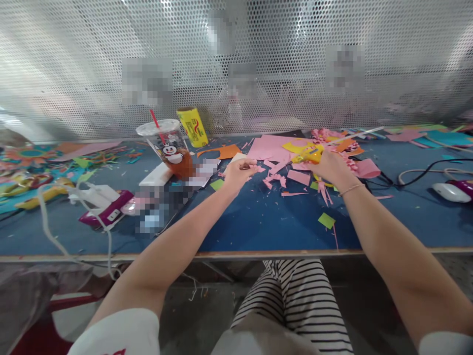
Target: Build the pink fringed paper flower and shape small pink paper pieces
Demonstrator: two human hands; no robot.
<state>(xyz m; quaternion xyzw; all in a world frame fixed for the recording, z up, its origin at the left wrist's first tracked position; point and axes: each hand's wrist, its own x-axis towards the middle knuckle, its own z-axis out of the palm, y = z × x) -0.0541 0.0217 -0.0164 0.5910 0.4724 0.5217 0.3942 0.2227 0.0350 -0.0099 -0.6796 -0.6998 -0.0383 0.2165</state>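
Note:
My right hand (328, 166) is wrapped round a yellow hot glue gun (309, 155), its nozzle pointing left. A long translucent glue stick (356, 135) juts from the gun's back end. To the left, my left hand (238, 172) is closed in a pinch, with a small piece of pink paper (260, 169) at its fingertips, mostly hidden by the fingers. Between and below the hands lie cut pink paper scraps (298, 177). A larger pink sheet (266, 147) lies behind them, and fringed pink paper (351, 161) is bunched beside my right hand.
On the blue table (258, 222), a drink cup (173, 153) with a red straw and a yellow can-like container (193, 127) stand left. Purple-and-white power strips (107, 209) with cables lie left and right. A perforated metal panel (281, 64) closes off the back.

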